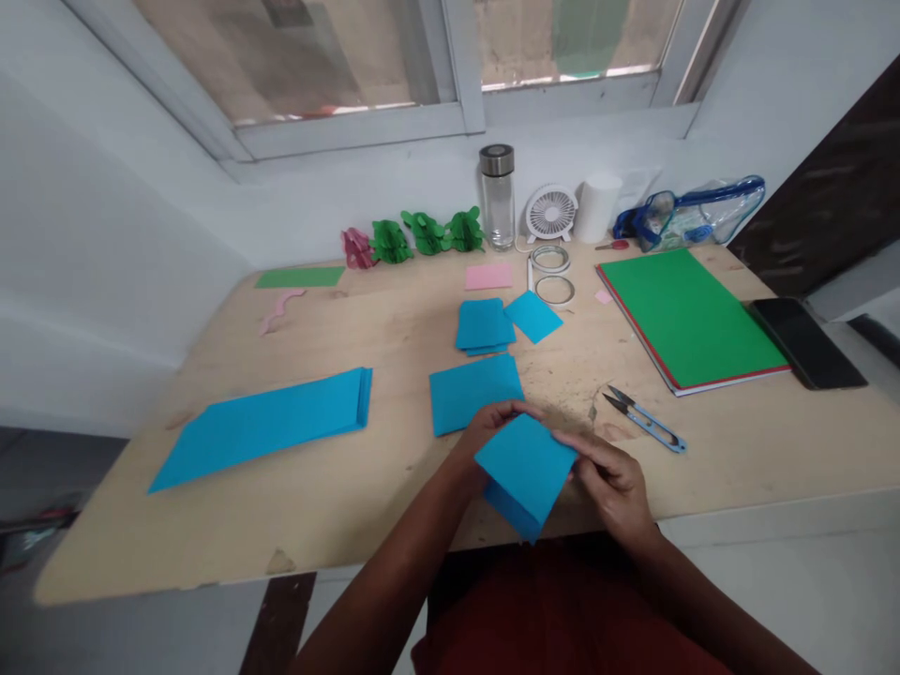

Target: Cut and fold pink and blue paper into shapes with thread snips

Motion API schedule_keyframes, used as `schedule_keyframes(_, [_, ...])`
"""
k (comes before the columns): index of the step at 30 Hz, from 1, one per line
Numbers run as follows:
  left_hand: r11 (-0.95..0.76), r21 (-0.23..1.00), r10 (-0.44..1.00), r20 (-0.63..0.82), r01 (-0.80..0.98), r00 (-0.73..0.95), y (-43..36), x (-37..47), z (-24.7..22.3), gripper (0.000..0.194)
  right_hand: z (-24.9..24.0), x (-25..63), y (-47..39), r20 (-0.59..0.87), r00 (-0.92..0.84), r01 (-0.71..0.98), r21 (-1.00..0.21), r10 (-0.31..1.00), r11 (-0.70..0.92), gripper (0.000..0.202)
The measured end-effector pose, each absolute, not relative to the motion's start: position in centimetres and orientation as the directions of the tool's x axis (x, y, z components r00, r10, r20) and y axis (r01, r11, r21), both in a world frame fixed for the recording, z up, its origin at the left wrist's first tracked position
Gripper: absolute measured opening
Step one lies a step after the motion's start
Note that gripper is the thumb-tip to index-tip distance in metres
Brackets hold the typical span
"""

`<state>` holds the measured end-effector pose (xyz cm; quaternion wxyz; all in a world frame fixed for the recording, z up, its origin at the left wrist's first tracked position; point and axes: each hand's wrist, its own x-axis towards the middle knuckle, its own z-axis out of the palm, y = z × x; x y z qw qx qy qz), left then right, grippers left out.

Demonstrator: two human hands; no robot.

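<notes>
A folded sheet of blue paper is held up over the table's front edge, its lower flap hanging apart from the upper one. My left hand grips it from behind at the far left edge, with most fingers hidden. My right hand pinches its right corner between thumb and fingers. Just beyond lies a larger blue paper piece. Farther back are a small stack of blue pieces and a single blue square. Blue-handled thread snips lie to the right of my right hand.
Long blue strips lie at left on the wooden table. Green sheets and a phone are at right. Along the wall stand paper flowers, a glass bottle and a fan. Tape rolls lie before them.
</notes>
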<state>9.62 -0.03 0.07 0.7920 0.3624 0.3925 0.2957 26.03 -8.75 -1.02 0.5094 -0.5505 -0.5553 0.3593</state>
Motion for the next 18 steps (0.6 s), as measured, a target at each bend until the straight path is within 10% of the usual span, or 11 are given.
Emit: schedule_keyframes(18, [0.550,0.649,0.832,-0.483,-0.527,0.273,-7.2,7.5,0.8,0.028,-2.1,26.2,-7.3,0.182,0.347,0.291,-0.953,0.920,0.078,0.033])
